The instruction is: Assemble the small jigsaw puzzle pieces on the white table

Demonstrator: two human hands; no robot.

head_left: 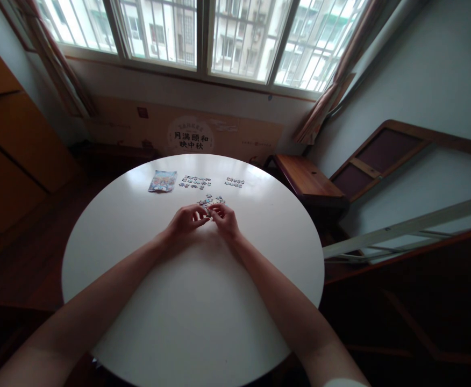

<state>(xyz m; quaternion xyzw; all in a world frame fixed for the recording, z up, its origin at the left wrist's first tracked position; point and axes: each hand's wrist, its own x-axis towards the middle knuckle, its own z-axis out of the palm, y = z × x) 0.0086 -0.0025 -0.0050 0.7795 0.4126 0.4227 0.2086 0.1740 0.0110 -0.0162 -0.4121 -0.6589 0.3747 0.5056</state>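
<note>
Both my hands meet near the middle of a round white table [195, 322]. My left hand [187, 219] and my right hand [224, 219] have their fingers curled and pinched together over small jigsaw pieces [209, 212]. A little cluster of joined pieces [211, 201] lies just beyond my fingertips. Farther back lie two groups of loose pieces, one group [195, 181] in the middle and another [234, 183] to its right. A colourful picture card [162, 180] lies at the back left.
A wooden bench [306, 180] stands past the table's right edge. Leaning frames [400, 156] and a long white rail [405, 228] fill the right side. Cardboard [187, 134] lines the wall under the barred window. A wooden cabinet [13, 140] stands left.
</note>
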